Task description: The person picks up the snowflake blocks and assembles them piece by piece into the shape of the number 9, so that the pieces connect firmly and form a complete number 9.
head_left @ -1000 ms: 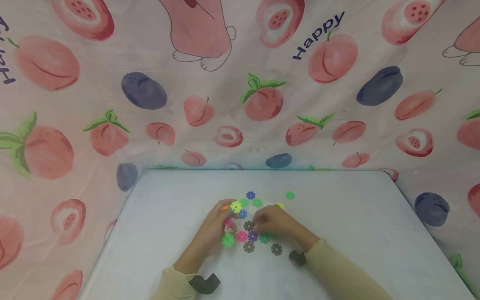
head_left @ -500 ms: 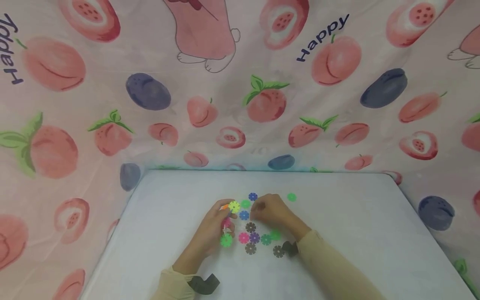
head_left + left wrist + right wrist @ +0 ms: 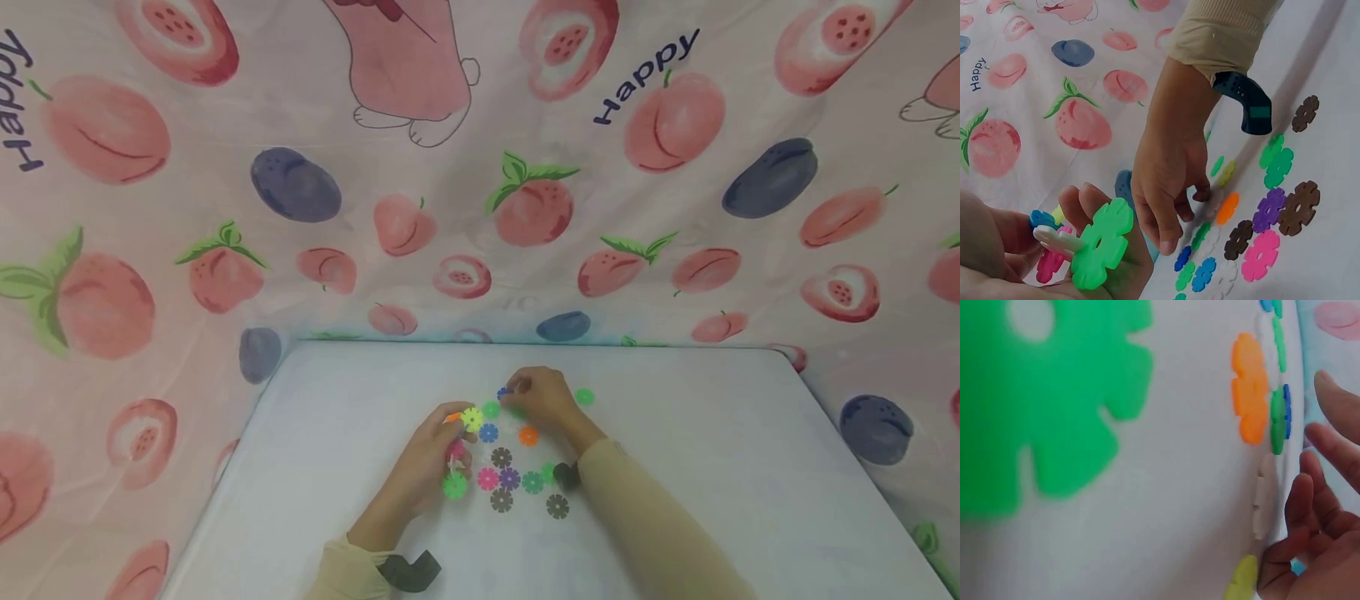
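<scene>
By dark-blue disc [image 3: 503, 393] now, right hand [image 3: 543, 396]; orange disc [image 3: 528, 436] newly visible

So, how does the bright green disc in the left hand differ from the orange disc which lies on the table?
The green disc is held up in the left hand, while the orange disc lies loose on the table.
The green disc is joined to a white piece; the orange disc shows no joined piece.
The green disc stands tilted; the orange disc lies flat.
Both are notched, flower-like discs.
</scene>
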A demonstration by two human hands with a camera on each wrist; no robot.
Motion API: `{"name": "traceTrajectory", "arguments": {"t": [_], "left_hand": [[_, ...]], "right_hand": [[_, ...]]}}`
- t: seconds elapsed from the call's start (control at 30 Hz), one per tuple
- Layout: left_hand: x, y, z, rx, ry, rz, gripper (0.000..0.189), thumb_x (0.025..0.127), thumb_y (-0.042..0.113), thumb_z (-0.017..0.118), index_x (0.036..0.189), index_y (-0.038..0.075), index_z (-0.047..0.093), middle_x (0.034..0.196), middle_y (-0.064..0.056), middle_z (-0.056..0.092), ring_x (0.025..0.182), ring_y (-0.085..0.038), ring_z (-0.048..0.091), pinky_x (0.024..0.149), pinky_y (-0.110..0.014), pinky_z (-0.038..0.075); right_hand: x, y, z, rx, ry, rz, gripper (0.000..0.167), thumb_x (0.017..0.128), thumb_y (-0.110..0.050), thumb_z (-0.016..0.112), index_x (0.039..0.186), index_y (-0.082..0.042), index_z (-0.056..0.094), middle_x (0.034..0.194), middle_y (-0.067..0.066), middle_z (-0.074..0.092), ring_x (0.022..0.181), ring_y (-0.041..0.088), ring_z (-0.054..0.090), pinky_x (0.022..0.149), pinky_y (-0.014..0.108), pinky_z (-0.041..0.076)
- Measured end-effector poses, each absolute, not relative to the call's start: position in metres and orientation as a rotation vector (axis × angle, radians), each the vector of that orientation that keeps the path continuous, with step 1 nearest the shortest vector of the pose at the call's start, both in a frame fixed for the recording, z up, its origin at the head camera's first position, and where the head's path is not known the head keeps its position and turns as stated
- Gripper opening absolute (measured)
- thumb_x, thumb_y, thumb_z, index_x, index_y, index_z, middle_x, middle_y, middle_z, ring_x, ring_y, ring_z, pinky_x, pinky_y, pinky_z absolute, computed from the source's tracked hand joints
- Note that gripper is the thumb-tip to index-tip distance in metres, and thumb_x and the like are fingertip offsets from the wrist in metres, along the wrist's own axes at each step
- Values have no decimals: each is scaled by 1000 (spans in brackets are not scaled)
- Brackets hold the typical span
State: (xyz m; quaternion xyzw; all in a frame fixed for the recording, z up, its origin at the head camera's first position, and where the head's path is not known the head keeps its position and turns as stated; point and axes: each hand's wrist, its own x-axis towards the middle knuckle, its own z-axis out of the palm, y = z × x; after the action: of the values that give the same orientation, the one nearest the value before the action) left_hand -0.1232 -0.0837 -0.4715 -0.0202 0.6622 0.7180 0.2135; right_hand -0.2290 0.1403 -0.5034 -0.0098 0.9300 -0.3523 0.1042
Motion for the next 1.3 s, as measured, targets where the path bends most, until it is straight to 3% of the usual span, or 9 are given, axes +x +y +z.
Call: {"name": "traceTrajectory", "arguments": {"t": [0.17,0.33,0.77,1.07,1.17,1.3], "left_hand": [[-122,-83,-472,-37,1870,1964,35,110,32,44,143,26,50,125,-22,57,74,-12,60,64,-23,54],[-121,-83,-471,-23,1877,1951,35,109,32,44,143,24,50,125,-21,58,75,-12,60,66,-24,55],[-121,-81,-473,-13,1854,1952,38,110,26,42,146,15,45,125,-26,60,74,-15,66,69,-28,58],[-124,-82,-475,-12,1986,1865,31,108,26,47,137,14,50,111,-20,73,79,-24,75,72,-31,60],[-124,-82,-477,16,2089,1794,26,106,30,51,126,14,56,103,-13,76,74,-20,71,65,-30,54],[-124,-81,-478,89,2190,1716,25,103,37,57,114,15,59,94,-5,70,68,-16,55,60,-30,46]], "right_hand": [[-234,137,-505,19,2748,-1001,33,85,-34,82,114,-22,72,110,3,68,103,23,61,93,44,53],[-236,134,-508,13,2784,-908,30,86,-32,83,112,-23,72,110,2,68,103,22,61,94,44,53],[-229,142,-512,-164,2800,-1017,17,84,-26,83,90,-21,68,87,-2,67,83,17,59,79,37,51],[-211,151,-485,-315,2654,-1162,6,88,-29,79,93,-27,76,88,-9,72,88,13,65,83,37,56],[-202,154,-474,-377,2579,-1209,6,92,-30,76,97,-28,77,91,-11,73,93,12,66,86,38,56],[-190,159,-464,-474,2522,-1268,9,94,-33,74,100,-28,77,97,-12,74,100,13,66,94,41,55]]}}
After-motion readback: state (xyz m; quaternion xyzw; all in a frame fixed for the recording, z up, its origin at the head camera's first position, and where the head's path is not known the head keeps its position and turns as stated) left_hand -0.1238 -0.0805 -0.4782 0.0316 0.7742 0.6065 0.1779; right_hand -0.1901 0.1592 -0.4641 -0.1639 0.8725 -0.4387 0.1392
